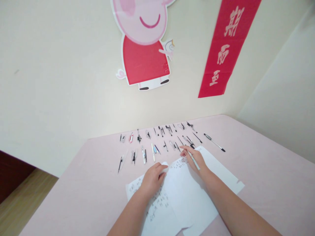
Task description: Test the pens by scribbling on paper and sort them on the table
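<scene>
The right hand (199, 158) holds a pale pen (194, 160) in closed fingers, slanting back toward the wrist, by the written top of the paper (185, 188). Leftward, the left hand (152, 179) rests on paper; whether it pinches is unclear.

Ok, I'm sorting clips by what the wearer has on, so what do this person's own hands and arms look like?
The left hand and right hand are both ungloved. The left forearm and right forearm are bare as far as the picture shows: no sleeve, watch or bracelet. I see no ring either, though parts of both hands are hidden.
</scene>
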Available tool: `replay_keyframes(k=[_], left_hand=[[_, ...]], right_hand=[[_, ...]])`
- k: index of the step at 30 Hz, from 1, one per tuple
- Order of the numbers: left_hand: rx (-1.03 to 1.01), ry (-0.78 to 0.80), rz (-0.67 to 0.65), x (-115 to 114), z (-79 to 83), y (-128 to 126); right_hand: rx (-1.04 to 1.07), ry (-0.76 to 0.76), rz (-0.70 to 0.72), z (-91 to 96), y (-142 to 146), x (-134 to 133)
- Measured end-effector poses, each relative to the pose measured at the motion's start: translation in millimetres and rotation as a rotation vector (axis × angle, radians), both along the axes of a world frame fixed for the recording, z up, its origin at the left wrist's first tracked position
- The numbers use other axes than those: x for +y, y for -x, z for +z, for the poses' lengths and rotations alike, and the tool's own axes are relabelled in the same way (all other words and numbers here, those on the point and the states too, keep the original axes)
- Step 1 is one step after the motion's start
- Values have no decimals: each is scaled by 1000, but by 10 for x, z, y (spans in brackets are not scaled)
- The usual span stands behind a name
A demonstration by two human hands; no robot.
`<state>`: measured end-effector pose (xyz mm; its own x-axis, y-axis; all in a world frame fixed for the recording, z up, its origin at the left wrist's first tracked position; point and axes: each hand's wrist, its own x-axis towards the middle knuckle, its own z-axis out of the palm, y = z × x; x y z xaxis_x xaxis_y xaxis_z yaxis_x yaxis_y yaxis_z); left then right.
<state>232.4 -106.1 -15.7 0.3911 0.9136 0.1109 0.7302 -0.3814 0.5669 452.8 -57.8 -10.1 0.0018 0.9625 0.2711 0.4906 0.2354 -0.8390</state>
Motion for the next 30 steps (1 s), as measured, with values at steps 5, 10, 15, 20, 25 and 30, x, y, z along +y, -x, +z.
replay_keyframes(k=[5, 10, 15, 20, 25, 30], left_hand=[[-80, -27, -85, 7, -12, 2], [-160, -42, -124, 11, -15, -4], [-167, -44, -136, 4, 14, -9], [-164, -45, -146, 5, 7, -9], [-162, -65, -133, 17, -22, -7], [-181, -69, -133, 27, -54, 2]], right_hand=[[-169, -68, -49, 17, -165, 50], [-372, -129, 12, -15, -245, 76], [-505, -118, 64, -16, -223, 92], [-611, -104, 118, 65, -181, 75], [-696, -112, 125, 101, -121, 64], [-821, -167, 106, 36, -72, 89]])
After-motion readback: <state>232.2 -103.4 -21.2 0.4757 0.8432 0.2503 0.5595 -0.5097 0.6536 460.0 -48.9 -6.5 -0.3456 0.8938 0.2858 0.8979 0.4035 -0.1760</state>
